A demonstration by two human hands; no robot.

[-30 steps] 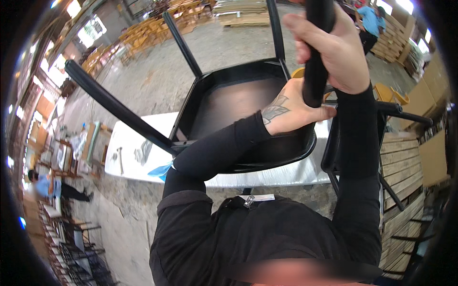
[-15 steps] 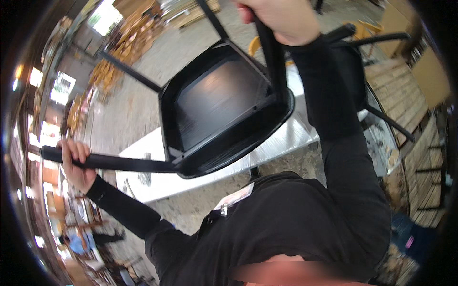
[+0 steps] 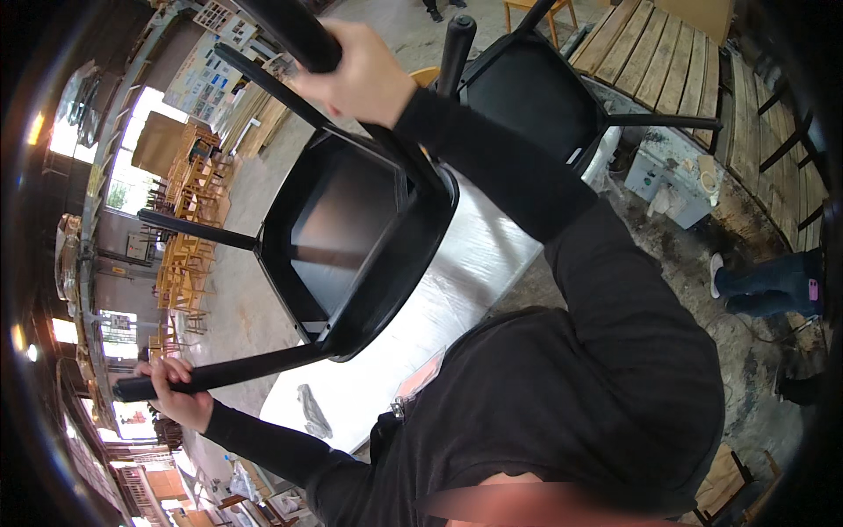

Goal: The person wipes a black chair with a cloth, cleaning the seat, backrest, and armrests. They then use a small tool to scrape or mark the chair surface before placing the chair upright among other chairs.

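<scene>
black metal fills the middle of the frame: you hold an upturned black chair [image 3: 351, 255] with its seat underside facing you and its legs pointing outward. your left hand [image 3: 176, 393], at the lower left of the frame, is closed tight around one chair leg near its end, fingers wrapped over the top of the tube. your right hand [image 3: 364, 75], at the upper centre, is clenched around another leg, the tube running up and out past your knuckles toward the top edge. the seat hangs between the two hands, nearer the right one, above a long white table [image 3: 457, 290] that runs diagonally from lower left toward the upper right. a second black chair [image 3: 544, 97] sits upside down at the upper right, on the far end of that table, with one leg rising just beside your right forearm. a small grey crumpled thing [image 3: 312, 411] lies on the table near your left sleeve; you cannot tell what it is. the tip of the leg in your right hand is cut off by the frame's top edge, and your own dark sleeves and torso hide the near end of the table.
</scene>
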